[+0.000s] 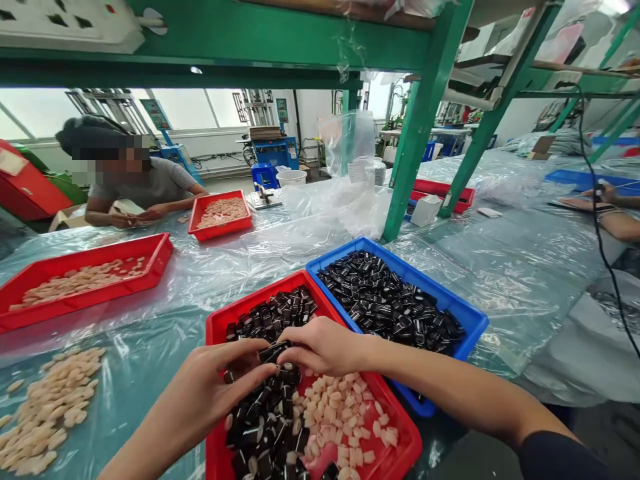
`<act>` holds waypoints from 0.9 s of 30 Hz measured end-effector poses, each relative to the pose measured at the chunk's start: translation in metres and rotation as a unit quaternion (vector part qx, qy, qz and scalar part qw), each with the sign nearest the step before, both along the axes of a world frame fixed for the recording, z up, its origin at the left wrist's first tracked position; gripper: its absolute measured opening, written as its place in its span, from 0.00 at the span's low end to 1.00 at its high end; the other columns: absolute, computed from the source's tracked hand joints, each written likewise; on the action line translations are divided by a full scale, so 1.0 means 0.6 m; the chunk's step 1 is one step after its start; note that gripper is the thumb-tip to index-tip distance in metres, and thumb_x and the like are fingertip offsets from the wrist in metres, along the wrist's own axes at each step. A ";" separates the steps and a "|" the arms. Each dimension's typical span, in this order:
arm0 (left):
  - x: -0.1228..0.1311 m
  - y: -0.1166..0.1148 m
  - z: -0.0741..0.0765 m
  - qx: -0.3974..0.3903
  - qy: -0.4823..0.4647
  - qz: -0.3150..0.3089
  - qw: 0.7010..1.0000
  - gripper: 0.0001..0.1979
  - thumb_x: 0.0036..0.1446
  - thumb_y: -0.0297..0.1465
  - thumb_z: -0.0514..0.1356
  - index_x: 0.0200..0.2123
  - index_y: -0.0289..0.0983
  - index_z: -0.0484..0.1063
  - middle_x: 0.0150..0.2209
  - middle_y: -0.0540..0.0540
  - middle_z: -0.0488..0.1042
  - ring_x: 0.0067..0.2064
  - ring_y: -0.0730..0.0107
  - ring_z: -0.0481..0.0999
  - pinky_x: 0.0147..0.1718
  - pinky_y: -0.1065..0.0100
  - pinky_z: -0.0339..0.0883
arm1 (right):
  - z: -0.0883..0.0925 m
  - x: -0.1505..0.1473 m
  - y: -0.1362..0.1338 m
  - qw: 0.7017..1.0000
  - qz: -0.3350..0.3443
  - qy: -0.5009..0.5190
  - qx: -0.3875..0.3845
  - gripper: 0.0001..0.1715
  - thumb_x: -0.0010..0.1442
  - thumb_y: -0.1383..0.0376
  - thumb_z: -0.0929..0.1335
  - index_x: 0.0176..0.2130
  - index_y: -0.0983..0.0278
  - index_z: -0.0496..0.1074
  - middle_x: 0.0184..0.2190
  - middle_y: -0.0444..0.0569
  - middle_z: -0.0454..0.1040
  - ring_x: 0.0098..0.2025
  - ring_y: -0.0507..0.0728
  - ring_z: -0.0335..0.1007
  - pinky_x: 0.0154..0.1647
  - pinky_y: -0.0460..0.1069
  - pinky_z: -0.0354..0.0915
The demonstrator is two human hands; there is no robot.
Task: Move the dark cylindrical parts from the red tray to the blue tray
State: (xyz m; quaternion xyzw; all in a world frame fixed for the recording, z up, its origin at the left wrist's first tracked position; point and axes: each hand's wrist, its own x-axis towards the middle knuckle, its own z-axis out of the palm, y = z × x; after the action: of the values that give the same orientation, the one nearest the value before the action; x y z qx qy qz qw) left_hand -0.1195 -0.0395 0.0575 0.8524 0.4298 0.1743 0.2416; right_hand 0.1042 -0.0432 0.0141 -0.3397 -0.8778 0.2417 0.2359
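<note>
Over a red tray (214, 333), my left hand (200, 377) pinches a small glossy black piece (274, 351) between thumb and fingers. My right hand (323, 347) comes in from the right, its fingertips closed at the other end of the same piece. Whether the right fingers also hold something smaller is hidden. Beneath my hands, the tray holds many black pieces (257, 423), some with pale material at their ends. Small cream-coloured pieces (333, 407) lie in its right part. A blue tray (473, 333), heaped with similar black pieces (390, 300), adjoins the red one.
Loose pale pieces (53, 407) lie on the plastic-covered table (210, 267) at left. Two more red trays (155, 263) (220, 233) hold pale pieces. A green post (417, 127) rises behind the blue tray. A person (145, 180) sits across; another person's arm (617, 217) shows at right.
</note>
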 end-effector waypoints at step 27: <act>0.036 0.001 -0.018 -0.121 -0.297 0.174 0.931 0.10 0.45 0.37 0.70 0.31 0.37 0.80 0.26 0.46 0.82 0.28 0.64 0.83 0.31 0.73 0.77 | -0.005 0.003 0.002 0.985 -0.143 0.064 0.067 0.12 0.69 0.61 0.62 0.44 0.65 0.70 0.26 0.45 0.74 0.27 0.53 0.68 0.28 0.45 0.54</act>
State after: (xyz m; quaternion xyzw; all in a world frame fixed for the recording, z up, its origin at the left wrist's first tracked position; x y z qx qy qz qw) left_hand -0.0979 -0.0387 0.0464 0.6375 0.4980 0.4059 0.4252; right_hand 0.1062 -0.0421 0.0114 -0.4287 -0.8175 0.1673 0.3463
